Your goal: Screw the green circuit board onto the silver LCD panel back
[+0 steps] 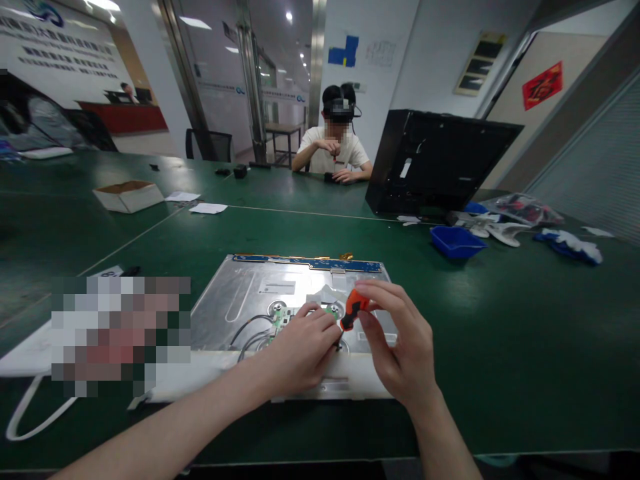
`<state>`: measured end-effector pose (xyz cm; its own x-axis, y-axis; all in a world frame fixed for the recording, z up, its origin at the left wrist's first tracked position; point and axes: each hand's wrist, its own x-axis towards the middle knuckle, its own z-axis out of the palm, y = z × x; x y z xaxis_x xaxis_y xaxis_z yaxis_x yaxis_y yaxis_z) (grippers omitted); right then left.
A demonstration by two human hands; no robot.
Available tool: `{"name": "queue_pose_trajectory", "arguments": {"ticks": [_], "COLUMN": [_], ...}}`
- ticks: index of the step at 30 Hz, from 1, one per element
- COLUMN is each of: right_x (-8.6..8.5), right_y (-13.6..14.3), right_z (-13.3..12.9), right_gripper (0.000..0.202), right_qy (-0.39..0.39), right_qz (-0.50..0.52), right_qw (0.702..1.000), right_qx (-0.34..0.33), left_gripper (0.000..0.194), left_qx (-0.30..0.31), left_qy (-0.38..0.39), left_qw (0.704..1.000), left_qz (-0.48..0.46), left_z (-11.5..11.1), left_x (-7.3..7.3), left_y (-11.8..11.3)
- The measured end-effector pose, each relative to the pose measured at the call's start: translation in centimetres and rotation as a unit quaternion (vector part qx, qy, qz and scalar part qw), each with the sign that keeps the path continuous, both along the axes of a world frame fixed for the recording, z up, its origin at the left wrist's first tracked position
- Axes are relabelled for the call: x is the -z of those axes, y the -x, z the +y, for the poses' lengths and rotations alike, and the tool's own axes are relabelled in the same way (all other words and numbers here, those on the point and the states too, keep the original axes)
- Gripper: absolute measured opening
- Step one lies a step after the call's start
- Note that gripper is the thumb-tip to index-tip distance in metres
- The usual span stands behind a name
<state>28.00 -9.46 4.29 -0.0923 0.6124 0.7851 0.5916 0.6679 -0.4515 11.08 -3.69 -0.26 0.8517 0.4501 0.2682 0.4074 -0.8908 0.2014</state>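
An orange-and-black screwdriver [354, 310] stands tilted over the metal-backed display panel [215, 330], gripped by the fingertips of the right hand [404, 337]. The left hand [305, 343] curls beside its tip, hiding part of the green circuit board [281, 320]; whether it pinches anything, I cannot tell. Beyond, on the green desk [525, 347], a black monitor housing [440, 160] leans near a blue tray [455, 243]. A clear plastic bag [525, 208] holds red and dark items; the open cardboard box [131, 201] stands far left, contents unclear.
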Motion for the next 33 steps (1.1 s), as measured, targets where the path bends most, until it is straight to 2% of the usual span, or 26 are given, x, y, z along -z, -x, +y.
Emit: {"name": "queue_pose_trajectory", "arguments": {"ticks": [5,11,23,33], "right_x": [0.5,1.1,0.1,0.7], "right_y": [0.2,0.4,0.0,0.0], "right_z": [-0.2,-0.1,0.1,0.2], "right_gripper": [0.042,0.04,0.041,0.045], "right_qy": [0.002,0.019,-0.001,-0.002], "right_qz": [0.022,0.06,0.007,0.022], "right_qw": [1.0,0.998,1.0,1.0], "right_qx": [-0.001,0.0,0.006,-0.006], "left_gripper": [0.018,0.014,0.016,0.018], "left_qx": [0.005,0.008,0.002,0.005], "left_qy": [0.02,0.012,0.02,0.031], "left_qw": [1.0,1.0,1.0,0.999], "left_qz": [-0.002,-0.005,0.013,0.007], "left_z": [0.0,0.0,-0.1,-0.1], "left_x": [-0.1,0.0,-0.2,-0.3], "left_y": [0.1,0.1,0.0,0.1]}}
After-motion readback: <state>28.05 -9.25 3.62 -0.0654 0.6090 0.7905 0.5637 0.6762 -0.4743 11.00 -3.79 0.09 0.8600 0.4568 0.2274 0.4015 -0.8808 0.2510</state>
